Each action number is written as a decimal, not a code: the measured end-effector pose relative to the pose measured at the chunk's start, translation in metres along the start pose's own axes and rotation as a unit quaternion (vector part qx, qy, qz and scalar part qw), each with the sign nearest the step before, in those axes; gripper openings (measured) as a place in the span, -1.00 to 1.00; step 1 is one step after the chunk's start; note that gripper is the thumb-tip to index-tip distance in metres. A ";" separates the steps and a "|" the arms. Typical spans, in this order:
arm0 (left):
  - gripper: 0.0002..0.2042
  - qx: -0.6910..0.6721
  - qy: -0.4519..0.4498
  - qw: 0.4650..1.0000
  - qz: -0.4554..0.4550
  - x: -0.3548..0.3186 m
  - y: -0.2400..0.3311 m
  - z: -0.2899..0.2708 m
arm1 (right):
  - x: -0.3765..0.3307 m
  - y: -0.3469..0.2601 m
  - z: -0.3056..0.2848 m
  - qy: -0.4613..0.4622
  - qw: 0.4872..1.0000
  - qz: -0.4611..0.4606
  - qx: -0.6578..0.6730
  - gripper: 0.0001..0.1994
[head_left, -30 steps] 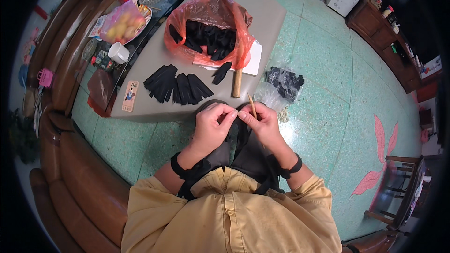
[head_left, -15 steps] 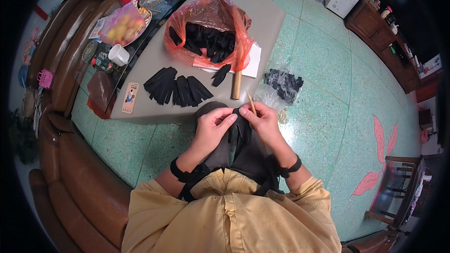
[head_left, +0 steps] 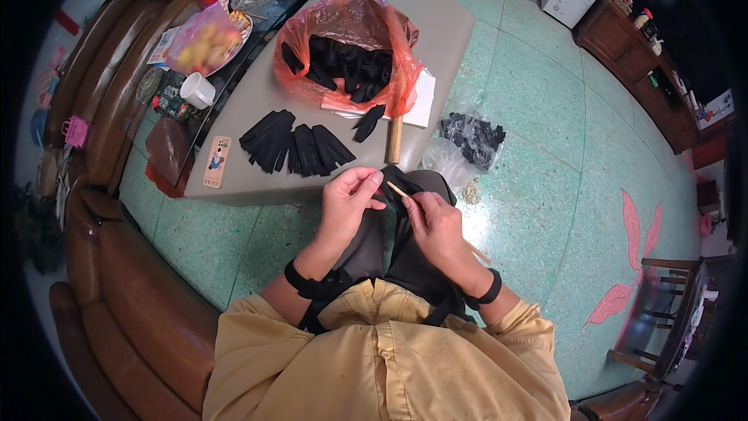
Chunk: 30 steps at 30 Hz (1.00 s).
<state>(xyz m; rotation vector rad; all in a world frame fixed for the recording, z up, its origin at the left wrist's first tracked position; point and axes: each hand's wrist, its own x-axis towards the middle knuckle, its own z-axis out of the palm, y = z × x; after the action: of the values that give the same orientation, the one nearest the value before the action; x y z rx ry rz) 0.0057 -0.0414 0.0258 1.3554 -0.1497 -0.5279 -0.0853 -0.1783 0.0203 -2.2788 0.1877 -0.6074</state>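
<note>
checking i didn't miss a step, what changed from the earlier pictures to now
The right hand drew back toward the body, away from the left hand; its tan stick swung from pointing forward to slanting left. The red bag and fringed black pieces stayed put.

the left forearm [head_left: 282, 296] and the right forearm [head_left: 463, 267] are angled forward and inward, with both wrists nearly straight and the two hands set near each other but apart. the left hand [head_left: 347, 203] is observed with thumb and forefinger brought together at the tips, one lower finger being pointed toward the right hand [head_left: 437, 222]. the latter is positioned slightly nearer the body, back uppermost, its thumb and fingers closed in a pinch and directed toward the left.
</note>
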 end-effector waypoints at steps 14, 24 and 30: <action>-0.84 -0.072 -0.052 0.996 -0.008 0.000 0.009 -0.011 | 0.010 0.001 -0.002 -0.018 0.994 -0.077 0.073 -0.90; -0.90 0.015 -0.071 0.992 0.102 0.001 0.002 -0.015 | 0.017 0.008 0.000 -0.327 0.579 0.381 0.642 -0.72; -0.92 -0.023 -0.015 0.999 0.038 0.010 -0.008 -0.020 | 0.007 0.016 0.044 -0.021 0.989 -0.084 0.119 -0.70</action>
<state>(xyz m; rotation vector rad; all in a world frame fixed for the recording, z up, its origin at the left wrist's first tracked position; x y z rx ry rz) 0.0198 -0.0292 0.0116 1.2929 -0.2118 -0.4855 -0.0578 -0.1635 -0.0150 -2.0866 -0.0938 -0.6326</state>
